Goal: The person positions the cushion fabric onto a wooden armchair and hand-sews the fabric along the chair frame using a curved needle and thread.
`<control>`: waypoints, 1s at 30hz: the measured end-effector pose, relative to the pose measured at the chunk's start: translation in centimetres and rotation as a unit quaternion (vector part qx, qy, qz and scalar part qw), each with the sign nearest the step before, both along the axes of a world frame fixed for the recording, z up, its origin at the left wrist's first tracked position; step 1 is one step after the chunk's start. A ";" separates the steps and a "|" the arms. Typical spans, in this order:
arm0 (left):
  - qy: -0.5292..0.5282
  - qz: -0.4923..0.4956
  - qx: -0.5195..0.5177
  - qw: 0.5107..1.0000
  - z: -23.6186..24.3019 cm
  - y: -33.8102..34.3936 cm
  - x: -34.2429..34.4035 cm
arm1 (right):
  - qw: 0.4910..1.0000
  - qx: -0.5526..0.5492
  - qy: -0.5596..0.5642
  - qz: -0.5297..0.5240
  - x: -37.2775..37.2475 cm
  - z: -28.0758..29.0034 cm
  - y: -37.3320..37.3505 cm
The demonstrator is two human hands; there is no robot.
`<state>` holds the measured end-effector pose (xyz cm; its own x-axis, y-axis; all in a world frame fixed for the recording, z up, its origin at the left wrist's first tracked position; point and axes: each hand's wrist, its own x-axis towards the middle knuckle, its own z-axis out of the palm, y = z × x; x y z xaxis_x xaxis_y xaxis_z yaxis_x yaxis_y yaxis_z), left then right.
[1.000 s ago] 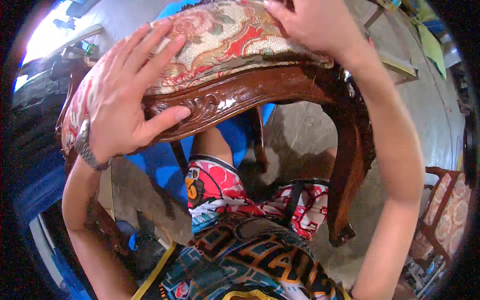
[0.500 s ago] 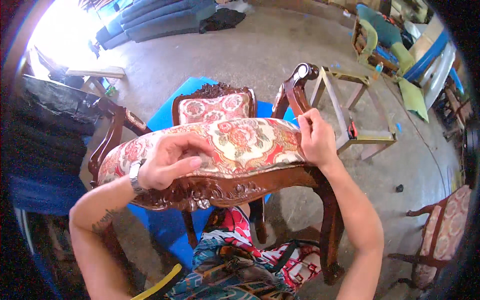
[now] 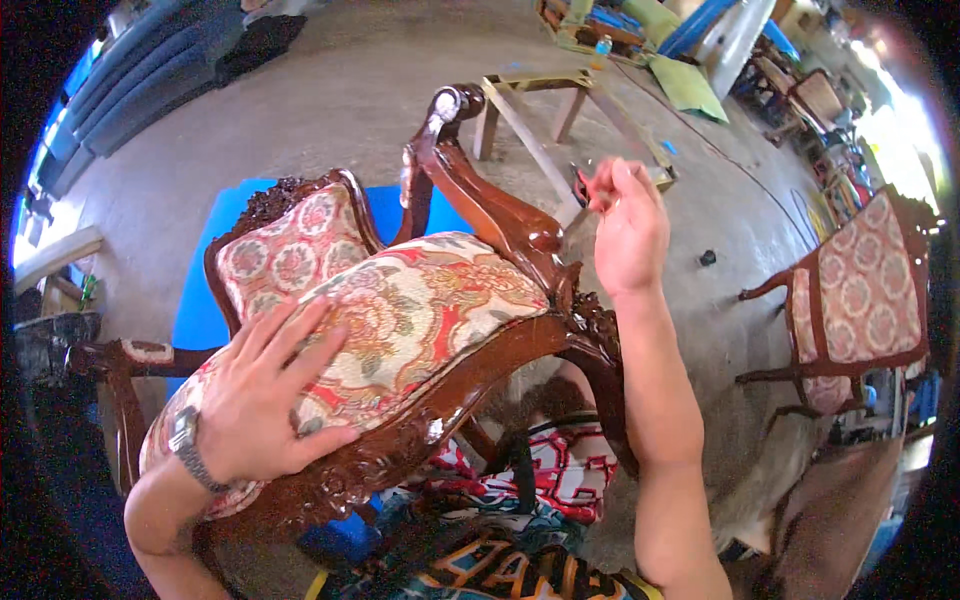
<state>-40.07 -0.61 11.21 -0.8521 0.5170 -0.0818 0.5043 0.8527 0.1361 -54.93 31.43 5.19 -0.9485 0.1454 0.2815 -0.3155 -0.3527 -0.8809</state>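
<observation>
An armchair (image 3: pixel 520 215) with carved, glossy dark-brown wood stands tilted before me, its floral seat (image 3: pixel 420 300) toward me. My left hand (image 3: pixel 255 395), wearing a metal watch, lies open on the seat's left part, fingers spread and thumb near the front edge. Beyond the armrest, my right hand (image 3: pixel 632 225) is stretched out with its fingers curled around the handle of a red-handled hand tool (image 3: pixel 592 188), seemingly pliers. The fingers hide part of the tool. The chair's matching floral backrest (image 3: pixel 295 240) shows behind the seat.
A bare wooden frame (image 3: pixel 530 130) stands past the armrest. Blue sheeting (image 3: pixel 205 290) lies under the chair. Another floral chair (image 3: pixel 868 285) is at the right, with a small black object (image 3: pixel 708 257) on the floor nearby. Dark-blue upholstered pieces (image 3: pixel 150 80) lie far left.
My right hand has left the seat's right edge and reached out to the red-handled tool by the wooden frame. My left hand has flattened onto the seat. The view has turned right.
</observation>
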 end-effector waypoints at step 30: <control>0.138 0.007 0.122 0.983 -3.8 14.9 -3.2 | 0.932 0.277 0.028 0.233 4.0 -2.0 2.8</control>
<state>-43.27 14.24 7.44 -0.8322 0.4799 0.2777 0.5383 0.8193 0.1973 -50.90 34.21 3.23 -0.8538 -0.4608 0.2424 -0.2928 0.0401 -0.9553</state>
